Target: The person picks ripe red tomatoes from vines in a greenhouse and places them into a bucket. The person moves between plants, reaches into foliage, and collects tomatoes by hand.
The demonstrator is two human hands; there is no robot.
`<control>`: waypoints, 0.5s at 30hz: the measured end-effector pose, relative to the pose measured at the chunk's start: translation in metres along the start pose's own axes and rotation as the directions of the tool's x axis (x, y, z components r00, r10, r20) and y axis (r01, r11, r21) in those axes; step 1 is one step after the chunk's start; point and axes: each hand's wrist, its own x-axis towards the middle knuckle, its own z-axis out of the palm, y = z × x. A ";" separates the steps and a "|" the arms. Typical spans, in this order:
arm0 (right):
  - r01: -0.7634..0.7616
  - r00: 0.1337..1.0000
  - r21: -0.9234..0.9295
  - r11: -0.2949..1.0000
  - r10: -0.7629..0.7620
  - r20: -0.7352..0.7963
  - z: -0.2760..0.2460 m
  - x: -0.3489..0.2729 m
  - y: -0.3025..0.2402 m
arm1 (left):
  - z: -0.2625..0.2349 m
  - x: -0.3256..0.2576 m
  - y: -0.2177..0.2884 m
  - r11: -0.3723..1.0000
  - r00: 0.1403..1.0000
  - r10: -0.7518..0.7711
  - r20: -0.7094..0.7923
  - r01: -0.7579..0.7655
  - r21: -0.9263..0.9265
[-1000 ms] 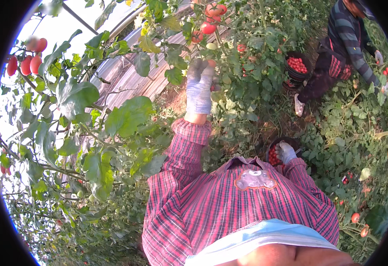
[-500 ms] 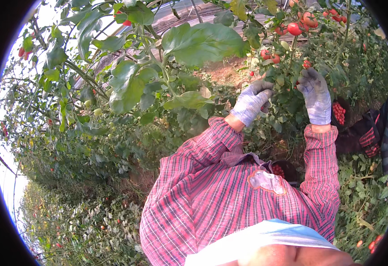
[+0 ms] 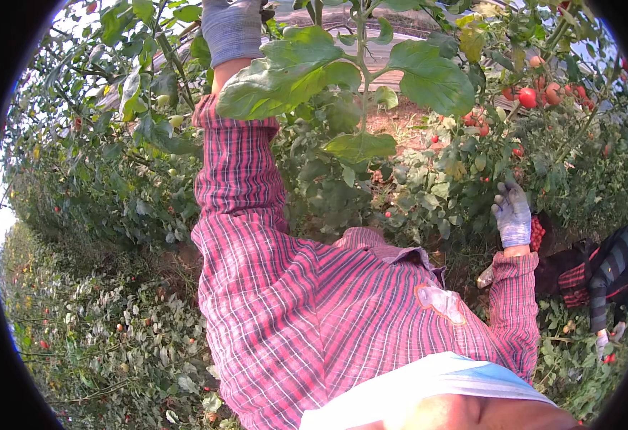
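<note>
My left hand (image 3: 232,32), in a grey-blue knitted glove, reaches up to the top edge among the tomato plant's stems and leaves. Its fingers are cut off by the picture's edge, so any hold is hidden. A large green leaf (image 3: 285,75) covers part of that wrist. On the right, my gloved right hand (image 3: 512,215) is beside the lower foliage, its fingers loosely bent and apart, with nothing visible in them. Ripe red tomatoes (image 3: 527,97) hang in a cluster above it, and a small red tomato (image 3: 518,152) hangs just over its fingertips.
A container of red tomatoes (image 3: 537,233) stands just behind my right wrist. At the far right another person (image 3: 608,269) in dark striped sleeves bends among the plants. Dense vines (image 3: 113,193) with green tomatoes (image 3: 176,121) fill the left. Bare soil (image 3: 407,125) shows between the rows.
My left hand has left the spot beside my right hand and swung far up and left into the leaves. My right hand sits lower in the picture, and the view has shifted.
</note>
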 end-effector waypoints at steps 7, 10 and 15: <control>-0.098 0.991 -0.138 0.986 0.109 0.075 -0.008 -0.028 0.032 | 0.023 0.088 -0.033 0.936 0.978 0.116 0.173 -0.166 0.310; -0.167 0.983 -0.072 0.983 0.171 0.060 -0.015 -0.041 0.041 | 0.029 0.098 -0.040 0.923 0.974 0.119 0.192 -0.180 0.341; -0.202 0.978 -0.099 0.974 0.195 -0.076 -0.030 -0.059 0.058 | 0.035 0.103 -0.045 0.903 0.965 0.145 0.218 -0.219 0.369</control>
